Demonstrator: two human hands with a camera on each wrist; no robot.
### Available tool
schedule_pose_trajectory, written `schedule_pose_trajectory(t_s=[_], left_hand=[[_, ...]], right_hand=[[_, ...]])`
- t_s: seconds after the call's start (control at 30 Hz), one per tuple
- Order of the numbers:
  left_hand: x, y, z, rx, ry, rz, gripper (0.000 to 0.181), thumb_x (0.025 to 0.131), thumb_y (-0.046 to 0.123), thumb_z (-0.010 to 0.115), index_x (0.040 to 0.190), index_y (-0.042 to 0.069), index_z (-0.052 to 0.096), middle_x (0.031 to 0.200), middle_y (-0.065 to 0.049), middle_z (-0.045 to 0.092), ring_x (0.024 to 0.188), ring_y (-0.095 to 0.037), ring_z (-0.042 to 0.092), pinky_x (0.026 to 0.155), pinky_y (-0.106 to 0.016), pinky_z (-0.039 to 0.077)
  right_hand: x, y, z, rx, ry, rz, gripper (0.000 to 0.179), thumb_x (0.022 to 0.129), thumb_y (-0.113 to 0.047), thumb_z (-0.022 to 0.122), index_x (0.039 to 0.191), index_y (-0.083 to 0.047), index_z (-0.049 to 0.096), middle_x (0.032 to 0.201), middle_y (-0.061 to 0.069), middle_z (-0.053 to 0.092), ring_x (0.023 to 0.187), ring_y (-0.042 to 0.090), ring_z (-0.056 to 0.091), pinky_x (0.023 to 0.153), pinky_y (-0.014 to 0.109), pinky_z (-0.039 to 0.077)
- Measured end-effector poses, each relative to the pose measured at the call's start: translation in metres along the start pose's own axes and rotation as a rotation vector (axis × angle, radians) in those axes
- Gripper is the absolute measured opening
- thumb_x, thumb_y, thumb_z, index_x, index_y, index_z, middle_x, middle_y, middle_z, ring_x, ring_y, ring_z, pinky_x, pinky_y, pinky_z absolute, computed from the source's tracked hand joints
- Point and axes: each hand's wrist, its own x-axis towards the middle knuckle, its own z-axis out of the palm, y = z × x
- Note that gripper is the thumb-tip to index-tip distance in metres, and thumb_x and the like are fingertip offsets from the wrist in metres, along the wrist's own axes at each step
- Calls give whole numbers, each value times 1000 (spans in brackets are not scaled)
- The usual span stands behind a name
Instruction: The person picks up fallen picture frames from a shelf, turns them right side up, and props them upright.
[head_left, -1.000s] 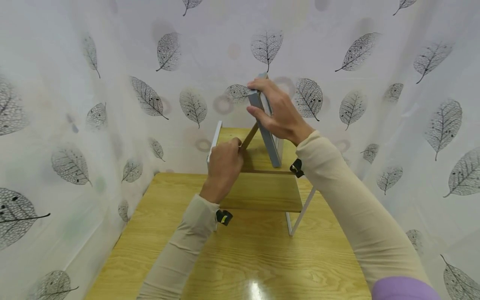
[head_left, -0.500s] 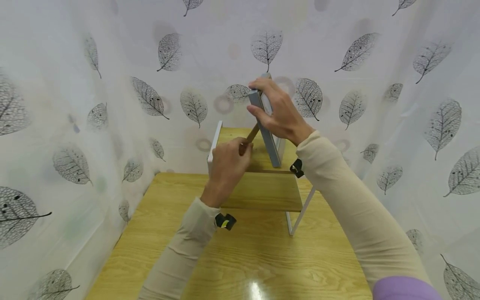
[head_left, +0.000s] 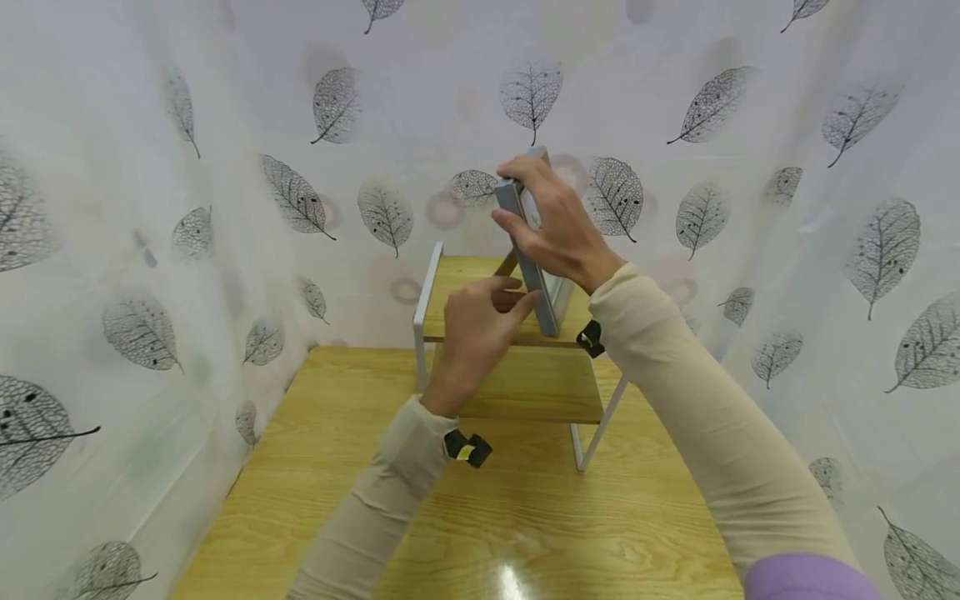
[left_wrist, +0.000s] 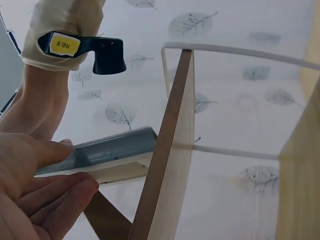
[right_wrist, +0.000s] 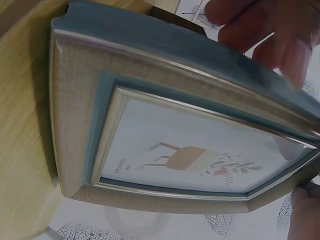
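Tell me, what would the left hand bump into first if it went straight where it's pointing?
Most likely the blue-gray side of the picture frame. The left hand points at it and looks very close, but I can't tell whether they touch.

Live from my head: looking forward, down onto the two-tier shelf [head_left: 534, 382]. Left-wrist view catches it edge-on; right-wrist, closest, faces the picture frame [right_wrist: 175, 140] all three share.
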Motion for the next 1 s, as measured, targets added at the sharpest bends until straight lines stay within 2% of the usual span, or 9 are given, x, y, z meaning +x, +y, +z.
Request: schedule_pose_trajectory(t_s=[0.2, 0.4, 0.57, 0.67, 1.0], left_hand=[[5, 3, 7, 24, 62, 28, 33, 86, 35, 82, 95, 4, 79, 80, -5, 77, 68, -11, 74, 67, -27, 58], [11, 1, 10, 54, 120, 47, 30, 84, 35, 84, 84, 5, 80, 75, -3, 76, 64, -11, 71, 63, -28, 56], [13, 2, 11, 59, 112, 48, 26, 85, 30, 84, 82, 5, 79, 74, -4, 76, 63, -12, 71, 62, -27, 56], [13, 3, 9, 63, 106, 38, 24, 85, 28, 83, 82, 5, 79, 73, -4, 76, 63, -12, 71, 62, -28, 56], [11, 5, 4, 55, 85, 9, 22, 86, 26, 80, 87, 4, 79, 75, -4, 76, 63, -11, 72, 60, -28, 55]], right_hand=[[0, -1, -1, -11, -4, 22, 47, 97, -16, 67, 137, 3, 54, 141, 18, 55, 137, 28, 46, 115, 32, 34], [0, -3, -2, -21, -20, 25, 48, 98, -19, 66, 138, 4, 53, 144, 20, 52, 145, 30, 38, 119, 31, 28], [-1, -2, -5, -12, -39, 46, 50, 99, -23, 65, 140, 2, 52, 148, 18, 50, 148, 26, 32, 121, 32, 23], [-1, 0, -6, -6, -52, 58, 51, 100, -26, 64, 142, 0, 51, 151, 15, 48, 151, 23, 27, 123, 32, 15], [2, 17, -16, -17, -37, 52, 49, 102, -23, 58, 144, 0, 50, 153, 16, 46, 153, 21, 20, 123, 30, 1]])
